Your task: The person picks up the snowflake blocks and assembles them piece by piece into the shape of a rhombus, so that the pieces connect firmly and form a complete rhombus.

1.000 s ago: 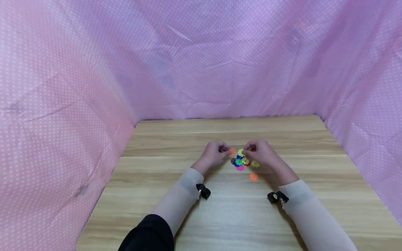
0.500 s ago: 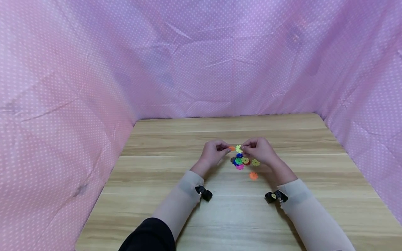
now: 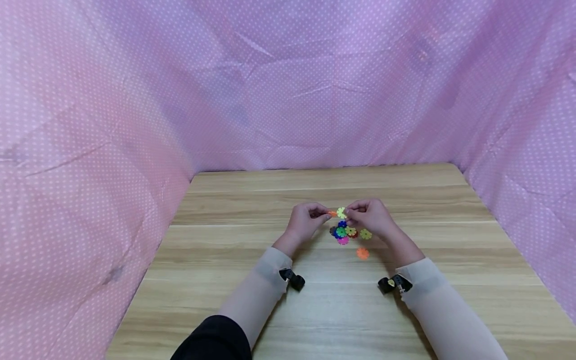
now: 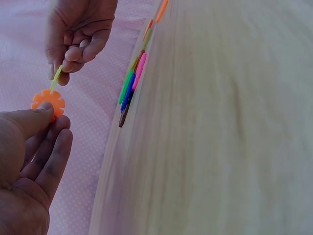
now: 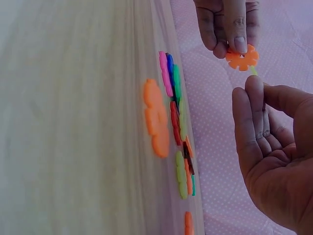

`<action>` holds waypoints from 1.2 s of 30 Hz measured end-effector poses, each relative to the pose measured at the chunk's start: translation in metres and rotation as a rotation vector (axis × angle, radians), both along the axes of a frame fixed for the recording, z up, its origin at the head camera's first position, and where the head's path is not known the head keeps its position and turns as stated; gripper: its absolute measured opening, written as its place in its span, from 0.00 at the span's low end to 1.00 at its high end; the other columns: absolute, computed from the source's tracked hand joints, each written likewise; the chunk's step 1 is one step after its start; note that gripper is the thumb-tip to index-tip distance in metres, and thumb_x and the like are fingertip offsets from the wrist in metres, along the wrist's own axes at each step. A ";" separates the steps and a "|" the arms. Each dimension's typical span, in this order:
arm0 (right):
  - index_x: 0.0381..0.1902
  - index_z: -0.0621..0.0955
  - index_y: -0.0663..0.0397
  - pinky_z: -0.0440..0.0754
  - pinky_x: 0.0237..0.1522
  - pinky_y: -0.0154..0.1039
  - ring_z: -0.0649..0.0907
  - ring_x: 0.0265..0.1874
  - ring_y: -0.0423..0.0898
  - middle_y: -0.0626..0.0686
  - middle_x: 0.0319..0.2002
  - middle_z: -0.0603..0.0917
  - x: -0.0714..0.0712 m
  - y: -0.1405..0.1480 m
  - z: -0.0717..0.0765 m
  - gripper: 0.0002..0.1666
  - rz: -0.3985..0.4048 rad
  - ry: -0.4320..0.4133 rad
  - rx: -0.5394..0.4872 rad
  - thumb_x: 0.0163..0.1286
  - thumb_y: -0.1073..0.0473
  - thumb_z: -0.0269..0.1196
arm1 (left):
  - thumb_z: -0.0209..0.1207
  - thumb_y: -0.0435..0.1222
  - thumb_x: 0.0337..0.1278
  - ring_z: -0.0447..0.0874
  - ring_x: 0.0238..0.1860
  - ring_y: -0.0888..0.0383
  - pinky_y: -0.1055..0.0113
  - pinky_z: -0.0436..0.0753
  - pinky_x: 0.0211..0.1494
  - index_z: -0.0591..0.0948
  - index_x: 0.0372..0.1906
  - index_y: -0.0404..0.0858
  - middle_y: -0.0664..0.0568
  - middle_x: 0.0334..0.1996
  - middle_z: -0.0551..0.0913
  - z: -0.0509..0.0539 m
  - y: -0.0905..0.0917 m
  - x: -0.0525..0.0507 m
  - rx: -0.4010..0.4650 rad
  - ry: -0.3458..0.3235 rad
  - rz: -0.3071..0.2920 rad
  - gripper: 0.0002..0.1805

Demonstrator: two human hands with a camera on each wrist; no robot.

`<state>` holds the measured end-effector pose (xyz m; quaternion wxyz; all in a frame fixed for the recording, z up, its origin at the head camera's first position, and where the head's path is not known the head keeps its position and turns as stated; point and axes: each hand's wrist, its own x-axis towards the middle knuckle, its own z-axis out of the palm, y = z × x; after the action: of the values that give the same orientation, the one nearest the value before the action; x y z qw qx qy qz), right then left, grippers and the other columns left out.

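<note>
Between thumb and fingers my left hand (image 3: 305, 222) pinches an orange notched flower-shaped disc (image 4: 57, 104). Facing it, my right hand (image 3: 374, 219) pinches a yellow-green notched disc (image 3: 340, 212). In the left wrist view the yellow-green disc stands edge-on and meets the rim of the orange one, roughly crosswise. How deep the notches sit together cannot be seen. Both hands hold these pieces above the table, just beyond a small pile of similar discs, including a green disc (image 3: 341, 232) and a pink disc (image 3: 343, 241).
Right of the pile lies a loose yellow-green disc (image 3: 366, 234), and nearer me a loose orange disc (image 3: 362, 253). They lie on a wooden table (image 3: 333, 310). A pink dotted cloth (image 3: 288, 90) hangs behind the table and at both sides.
Both hands have lifted slightly away from the pile. The yellow-green disc has moved left until it meets the orange disc; over the last half second the hands have barely moved.
</note>
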<state>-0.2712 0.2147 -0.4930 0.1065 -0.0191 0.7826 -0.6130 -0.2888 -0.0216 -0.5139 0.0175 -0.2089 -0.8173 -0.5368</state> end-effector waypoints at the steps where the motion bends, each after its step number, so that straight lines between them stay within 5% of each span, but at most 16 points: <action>1: 0.50 0.85 0.70 0.90 0.44 0.51 0.90 0.34 0.49 0.59 0.36 0.90 0.000 0.000 0.000 0.16 0.002 0.001 -0.003 0.77 0.59 0.66 | 0.72 0.35 0.63 0.88 0.38 0.65 0.70 0.87 0.43 0.91 0.40 0.44 0.62 0.36 0.90 0.000 0.000 0.000 0.003 0.001 -0.001 0.03; 12: 0.52 0.84 0.72 0.89 0.47 0.50 0.91 0.37 0.53 0.66 0.41 0.89 0.001 -0.001 -0.003 0.16 0.011 -0.021 -0.048 0.77 0.61 0.66 | 0.72 0.35 0.63 0.87 0.36 0.65 0.70 0.87 0.41 0.92 0.39 0.44 0.63 0.35 0.90 0.000 0.001 0.002 -0.007 0.017 -0.016 0.02; 27: 0.51 0.83 0.74 0.90 0.44 0.44 0.91 0.33 0.48 0.62 0.37 0.90 0.001 -0.002 -0.009 0.14 0.051 -0.078 -0.116 0.79 0.64 0.63 | 0.72 0.32 0.63 0.87 0.35 0.66 0.71 0.86 0.40 0.92 0.36 0.44 0.58 0.35 0.91 -0.001 0.003 0.003 -0.050 0.056 -0.061 0.03; 31: 0.53 0.83 0.73 0.90 0.46 0.46 0.91 0.36 0.50 0.66 0.42 0.89 0.000 -0.001 -0.007 0.15 0.069 -0.070 -0.084 0.79 0.63 0.63 | 0.72 0.32 0.63 0.87 0.35 0.67 0.71 0.87 0.41 0.92 0.37 0.44 0.61 0.34 0.90 -0.001 0.002 0.002 -0.052 0.059 -0.055 0.03; 36: 0.56 0.83 0.68 0.90 0.46 0.48 0.89 0.41 0.56 0.63 0.44 0.88 -0.001 0.007 -0.003 0.16 0.147 -0.009 0.092 0.77 0.63 0.66 | 0.72 0.34 0.63 0.87 0.36 0.67 0.70 0.87 0.43 0.91 0.38 0.45 0.64 0.34 0.89 -0.003 -0.001 0.000 -0.053 0.060 -0.036 0.02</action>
<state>-0.2720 0.2219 -0.4956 0.1553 -0.0688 0.8060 -0.5669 -0.2890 -0.0223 -0.5173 0.0268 -0.2401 -0.8265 -0.5085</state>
